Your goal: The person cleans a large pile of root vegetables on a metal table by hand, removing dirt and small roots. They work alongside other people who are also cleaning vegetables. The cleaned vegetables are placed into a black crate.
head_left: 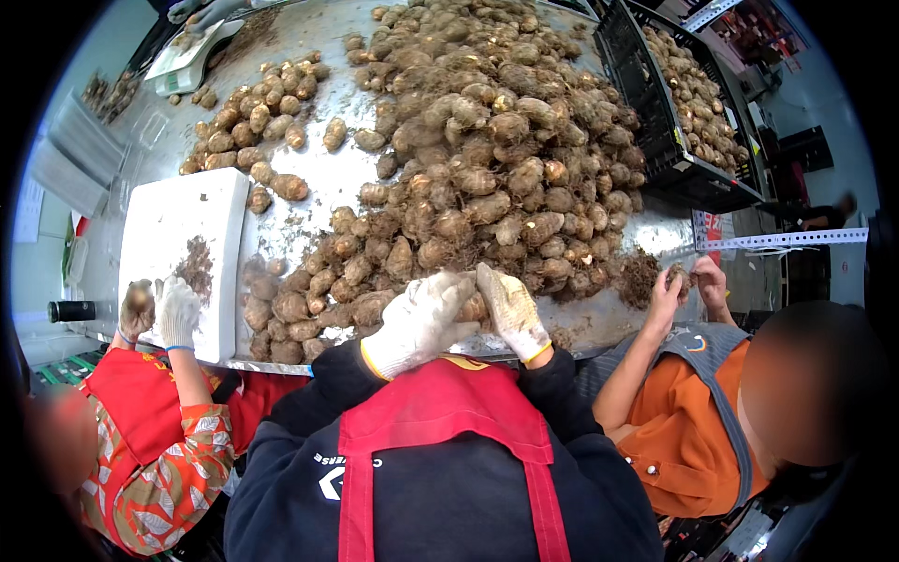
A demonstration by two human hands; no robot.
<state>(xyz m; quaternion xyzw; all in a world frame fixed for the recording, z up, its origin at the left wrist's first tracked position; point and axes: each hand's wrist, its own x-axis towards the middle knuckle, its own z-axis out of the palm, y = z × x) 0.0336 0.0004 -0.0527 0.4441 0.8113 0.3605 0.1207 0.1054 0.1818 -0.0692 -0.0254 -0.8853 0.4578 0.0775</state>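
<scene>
A large heap of brown, hairy taro corms (pixel 506 178) covers the middle of the metal table in front of me. At its near edge, both my hands, in pale work gloves, are closed around one taro corm (pixel 476 308). Its brown side shows between the two gloves. My left hand (pixel 419 323) grips it from the left with the fingers curled, and my right hand (pixel 514 314) presses against it from the right. The gloves hide most of this corm. Loose taro lies just beyond and to the left of my hands.
A white board (pixel 183 262) with dirt stands left, where a co-worker's gloved hand (pixel 176 314) is. Another co-worker's hands (pixel 682 288) hold a taro corm at right. A black crate (pixel 670 140) of taro stands far right, a white scale (pixel 192 58) far left.
</scene>
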